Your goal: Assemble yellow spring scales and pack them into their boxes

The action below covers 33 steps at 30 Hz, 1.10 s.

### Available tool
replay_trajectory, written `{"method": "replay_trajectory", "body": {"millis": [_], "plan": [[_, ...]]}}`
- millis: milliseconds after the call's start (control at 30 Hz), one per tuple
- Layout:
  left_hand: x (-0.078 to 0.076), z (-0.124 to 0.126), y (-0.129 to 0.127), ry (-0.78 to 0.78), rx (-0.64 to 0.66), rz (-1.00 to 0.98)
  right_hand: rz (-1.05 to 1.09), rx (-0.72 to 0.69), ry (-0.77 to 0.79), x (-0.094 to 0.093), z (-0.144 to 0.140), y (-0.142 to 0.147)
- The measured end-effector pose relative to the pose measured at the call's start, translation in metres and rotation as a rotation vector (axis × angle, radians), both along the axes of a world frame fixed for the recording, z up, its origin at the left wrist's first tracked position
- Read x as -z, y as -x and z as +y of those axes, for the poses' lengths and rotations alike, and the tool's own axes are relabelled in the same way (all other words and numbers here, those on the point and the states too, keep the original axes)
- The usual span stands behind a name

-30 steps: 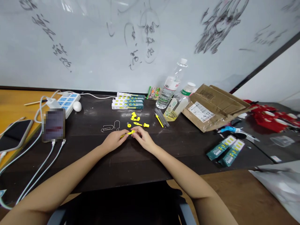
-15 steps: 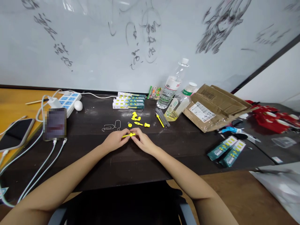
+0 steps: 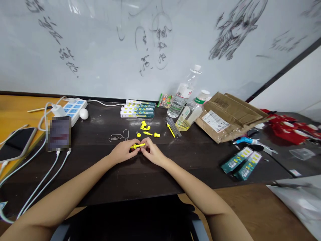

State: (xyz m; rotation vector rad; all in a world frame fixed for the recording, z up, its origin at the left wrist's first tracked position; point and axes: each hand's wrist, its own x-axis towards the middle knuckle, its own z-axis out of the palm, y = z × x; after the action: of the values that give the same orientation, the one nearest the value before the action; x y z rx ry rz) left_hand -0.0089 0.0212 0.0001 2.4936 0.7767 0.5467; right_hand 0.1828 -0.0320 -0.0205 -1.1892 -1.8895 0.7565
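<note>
Both hands meet low over the dark wooden counter (image 3: 105,167). The left hand (image 3: 123,152) and the right hand (image 3: 151,153) each pinch an end of a thin yellow plastic rod with a small collar (image 3: 137,146), held just above the counter. The grip looks tight on both sides, though the fingertips hide the ends. Squeezing unevenly could snap the rod or flick it among the loose small yellow plastic parts (image 3: 147,130) beyond

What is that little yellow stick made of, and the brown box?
The yellow stick, held between the left hand and right hand, looks like smooth moulded plastic, bright and evenly coloured. The brown box looks like matte cardboard: creased flaps, paper label.
</note>
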Motion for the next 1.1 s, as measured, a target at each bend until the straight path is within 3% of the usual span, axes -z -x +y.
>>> {"method": "replay_trajectory", "body": {"millis": [433,833,1100], "plan": [[0.0031,0.0024,0.0004,-0.175,0.017,0.026,-0.001,0.044,-0.020,-0.0039,0.0000,-0.0005],[0.0054,0.0029,-0.0005,-0.120,0.085,0.009,0.017,0.085,-0.030,-0.0014,0.0020,-0.0013],[0.0009,0.0015,0.0002,-0.090,0.039,0.058,-0.003,0.077,-0.020,-0.0020,0.0023,-0.0012]]}}
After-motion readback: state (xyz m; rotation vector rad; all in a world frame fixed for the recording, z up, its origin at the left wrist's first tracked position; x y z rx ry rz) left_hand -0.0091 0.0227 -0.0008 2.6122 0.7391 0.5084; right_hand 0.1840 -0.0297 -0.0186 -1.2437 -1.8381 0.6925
